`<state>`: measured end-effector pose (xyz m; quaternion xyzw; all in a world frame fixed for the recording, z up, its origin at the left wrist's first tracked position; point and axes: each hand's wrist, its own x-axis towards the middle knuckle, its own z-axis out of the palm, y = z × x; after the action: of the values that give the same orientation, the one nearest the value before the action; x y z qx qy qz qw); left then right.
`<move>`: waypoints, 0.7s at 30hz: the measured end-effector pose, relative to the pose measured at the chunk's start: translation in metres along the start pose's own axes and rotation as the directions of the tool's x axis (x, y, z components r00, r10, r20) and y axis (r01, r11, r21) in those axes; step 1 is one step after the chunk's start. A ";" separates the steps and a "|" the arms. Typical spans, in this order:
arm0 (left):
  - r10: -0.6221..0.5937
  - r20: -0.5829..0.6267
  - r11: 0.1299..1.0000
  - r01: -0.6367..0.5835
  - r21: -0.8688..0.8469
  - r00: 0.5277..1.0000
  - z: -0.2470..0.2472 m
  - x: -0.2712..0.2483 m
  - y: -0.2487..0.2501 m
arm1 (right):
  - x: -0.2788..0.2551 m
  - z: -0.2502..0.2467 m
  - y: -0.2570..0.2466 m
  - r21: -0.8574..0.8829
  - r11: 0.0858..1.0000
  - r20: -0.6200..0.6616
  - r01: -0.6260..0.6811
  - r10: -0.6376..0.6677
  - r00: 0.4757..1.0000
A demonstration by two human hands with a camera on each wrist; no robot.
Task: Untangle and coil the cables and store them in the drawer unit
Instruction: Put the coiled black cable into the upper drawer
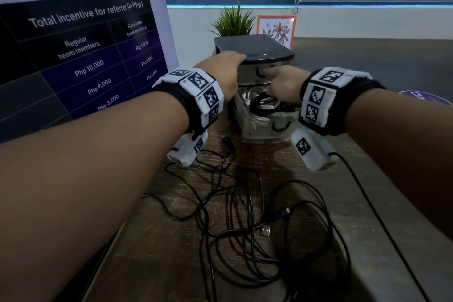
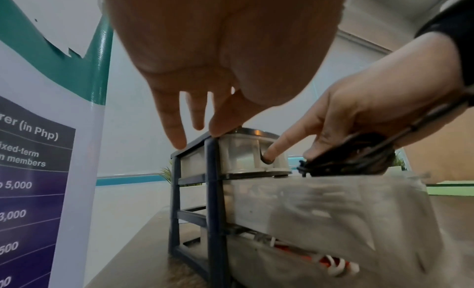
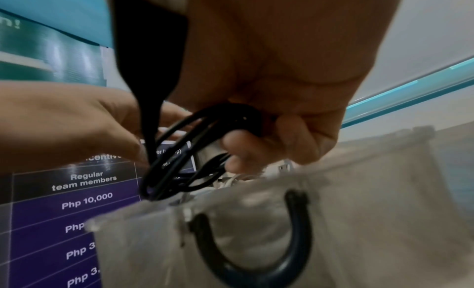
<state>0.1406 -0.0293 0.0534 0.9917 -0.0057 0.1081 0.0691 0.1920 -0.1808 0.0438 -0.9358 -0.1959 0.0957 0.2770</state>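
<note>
The drawer unit (image 1: pixel 259 49) has a dark top and clear drawers, and stands mid-table. My left hand (image 1: pixel 220 64) lies on its top front-left edge, with straight fingers (image 2: pixel 177 130) pressing down. Its middle drawer (image 1: pixel 264 125) is pulled out and holds white and black cables. My right hand (image 1: pixel 282 81) grips a coiled black cable (image 3: pixel 184 150) just above that drawer (image 3: pixel 359 211). The right index finger (image 2: pixel 277 148) points at the top drawer's handle. A tangle of loose black cables (image 1: pixel 245 216) lies on the table nearer to me.
A printed banner (image 1: pixel 85 56) stands close on the left. A small plant (image 1: pixel 232 22) and a framed flower picture (image 1: pixel 277 29) are behind the unit. The bottom drawer (image 2: pixel 320 262) holds white and orange cables. A USB plug (image 1: pixel 266 230) lies in the tangle.
</note>
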 end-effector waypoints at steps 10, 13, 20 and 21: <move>-0.018 -0.008 0.999 0.019 0.044 1.000 -0.008 0.001 0.001 | -0.023 -0.014 -0.005 -0.293 0.956 -0.094 0.017 -0.047 0.994; -0.030 -0.018 0.999 0.031 0.032 0.999 -0.009 -0.002 0.002 | -0.049 -0.024 -0.006 -0.339 0.941 -0.072 0.012 -0.039 0.997; -0.025 -0.033 1.000 0.025 0.002 0.999 -0.006 -0.002 0.001 | -0.096 -0.037 -0.005 -0.359 0.932 0.017 0.053 -0.050 0.999; -0.024 -0.037 1.000 0.024 -0.002 0.999 -0.005 -0.003 0.000 | -0.098 -0.044 -0.006 -0.340 0.939 0.007 0.059 -0.060 0.998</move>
<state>0.1368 -0.0288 0.0581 0.9895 0.0073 0.1258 0.0714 0.1135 -0.2385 0.0902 -0.9634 -0.2372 0.0503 0.1144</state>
